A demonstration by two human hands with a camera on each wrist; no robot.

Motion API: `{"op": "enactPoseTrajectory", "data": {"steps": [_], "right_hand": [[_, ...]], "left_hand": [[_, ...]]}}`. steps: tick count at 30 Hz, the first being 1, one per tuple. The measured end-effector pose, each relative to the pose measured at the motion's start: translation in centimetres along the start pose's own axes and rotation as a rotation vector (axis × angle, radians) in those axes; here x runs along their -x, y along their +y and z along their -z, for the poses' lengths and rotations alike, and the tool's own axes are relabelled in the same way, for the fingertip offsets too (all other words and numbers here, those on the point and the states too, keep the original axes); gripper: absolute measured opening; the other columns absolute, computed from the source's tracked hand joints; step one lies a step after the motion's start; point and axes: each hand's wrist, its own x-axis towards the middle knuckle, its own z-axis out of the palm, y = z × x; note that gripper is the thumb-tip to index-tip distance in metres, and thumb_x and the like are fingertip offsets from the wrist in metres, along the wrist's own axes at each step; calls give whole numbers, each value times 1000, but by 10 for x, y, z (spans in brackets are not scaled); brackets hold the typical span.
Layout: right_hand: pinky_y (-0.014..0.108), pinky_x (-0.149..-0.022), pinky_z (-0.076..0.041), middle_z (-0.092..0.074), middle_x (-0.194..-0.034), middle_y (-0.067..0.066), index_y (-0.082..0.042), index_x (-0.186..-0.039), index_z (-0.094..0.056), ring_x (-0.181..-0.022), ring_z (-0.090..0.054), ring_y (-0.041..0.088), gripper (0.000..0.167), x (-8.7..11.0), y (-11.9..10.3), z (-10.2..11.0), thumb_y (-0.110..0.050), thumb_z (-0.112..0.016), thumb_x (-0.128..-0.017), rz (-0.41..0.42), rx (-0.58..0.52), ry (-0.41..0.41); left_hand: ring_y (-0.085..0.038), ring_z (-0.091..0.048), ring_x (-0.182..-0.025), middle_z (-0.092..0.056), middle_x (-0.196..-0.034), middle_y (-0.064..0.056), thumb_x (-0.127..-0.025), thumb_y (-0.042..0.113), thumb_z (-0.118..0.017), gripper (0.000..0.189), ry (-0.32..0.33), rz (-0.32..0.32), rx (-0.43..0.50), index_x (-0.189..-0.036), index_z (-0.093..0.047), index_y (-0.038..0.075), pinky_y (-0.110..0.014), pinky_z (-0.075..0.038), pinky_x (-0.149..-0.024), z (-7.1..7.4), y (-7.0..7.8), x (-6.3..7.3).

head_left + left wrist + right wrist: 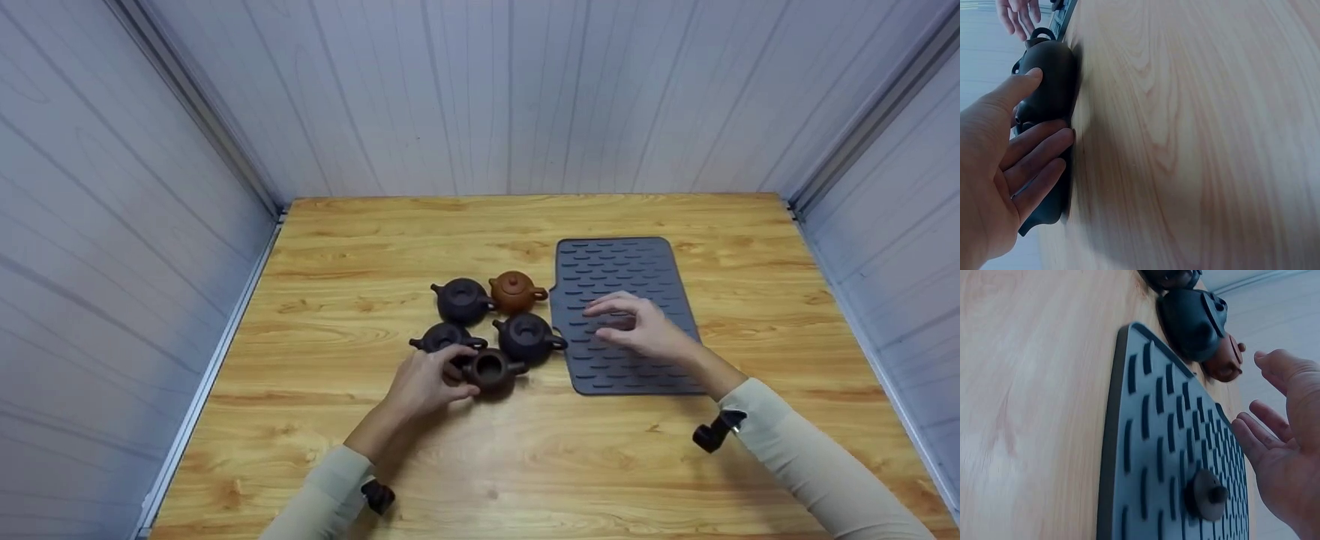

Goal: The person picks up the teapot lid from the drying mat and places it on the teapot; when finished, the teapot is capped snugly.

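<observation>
A dark brown teapot (496,383) without its lid stands nearest me, its round mouth uncovered. My left hand (429,381) holds it from the left, thumb on the near side and index finger at the far side. In the left wrist view, the thumb lies against the pot's body (1054,84), while the other fingers are loosely spread in front of another dark pot. My right hand (646,328) hovers over a grey ridged mat (622,262) with nothing in its parted fingers. A small dark knobbed lid (1208,495) sits on the mat below it, hidden in the head view.
Behind the lidless pot stand a dark teapot (525,337) close to the mat's left edge, another (461,300) farther back, and one (442,335) partly behind my left hand. An orange-brown teapot (513,294) is beside them. White panels (480,97) enclose the wooden table (360,255).
</observation>
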Motion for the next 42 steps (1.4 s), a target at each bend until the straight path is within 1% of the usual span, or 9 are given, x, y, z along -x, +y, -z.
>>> {"op": "enactPoseTrajectory", "data": {"steps": [6,12,17,21,25,27,29,34,42], "right_hand": [[58,-116,-58,-67,-151,24,-1,-137,-78,-130,-58,-10,34,10,7,15,-1,-78,-104,-3,44,45],[35,-113,-61,-70,-145,23,0,-135,-79,-125,-57,-14,32,19,16,26,0,-78,-103,-7,70,94],[35,-112,-61,-71,-142,21,-1,-134,-79,-122,-58,-14,31,26,20,32,-3,-79,-103,-29,99,129],[44,-111,-61,-71,-142,19,-4,-136,-79,-125,-60,-4,32,32,25,34,-8,-81,-104,-58,154,134],[52,-110,-61,-69,-141,20,-5,-138,-78,-133,-66,28,35,37,32,34,-9,-81,-104,-72,164,129],[49,-110,-63,-68,-140,21,-4,-138,-78,-133,-67,39,35,40,37,33,-8,-81,-103,-69,157,137],[41,-108,-63,-68,-138,21,-3,-137,-78,-131,-67,40,35,41,41,32,-7,-82,-103,-70,155,153],[16,-98,-59,-68,-133,21,-2,-133,-80,-121,-69,24,33,43,52,29,-5,-84,-100,-70,150,198],[10,-93,-56,-70,-131,22,0,-128,-82,-112,-63,0,29,46,57,25,-5,-86,-99,-96,111,241]], "left_hand": [[-19,-82,-84,-88,-91,0,-87,32,-100,50,-4,-1,5,-131,-80,25,-40,-62,-75,1,0,-1],[-19,-83,-86,-88,-91,-1,-86,30,-100,49,-6,-8,15,-130,-80,23,-44,-64,-79,1,0,-2],[-18,-83,-84,-88,-90,-1,-86,30,-100,49,0,-10,14,-130,-80,23,-45,-64,-79,0,0,-1],[-18,-83,-84,-88,-90,0,-85,31,-100,49,3,-12,11,-130,-80,23,-45,-64,-78,0,0,-2],[-19,-82,-84,-88,-90,-1,-85,31,-100,49,6,-15,4,-130,-81,24,-44,-63,-78,1,0,-2],[-19,-82,-84,-87,-90,-1,-85,32,-100,49,5,-17,1,-130,-80,24,-44,-63,-78,0,-1,-3],[-19,-82,-84,-87,-91,-2,-85,32,-100,49,2,-13,-1,-130,-80,24,-43,-63,-77,1,-1,-3],[-20,-79,-83,-86,-91,-3,-85,33,-100,50,2,-5,-9,-131,-80,25,-43,-61,-77,1,-1,-4],[-19,-85,-86,-88,-90,-1,-86,30,-100,49,-7,-12,25,-130,-80,24,-48,-65,-83,1,-1,-2]]}}
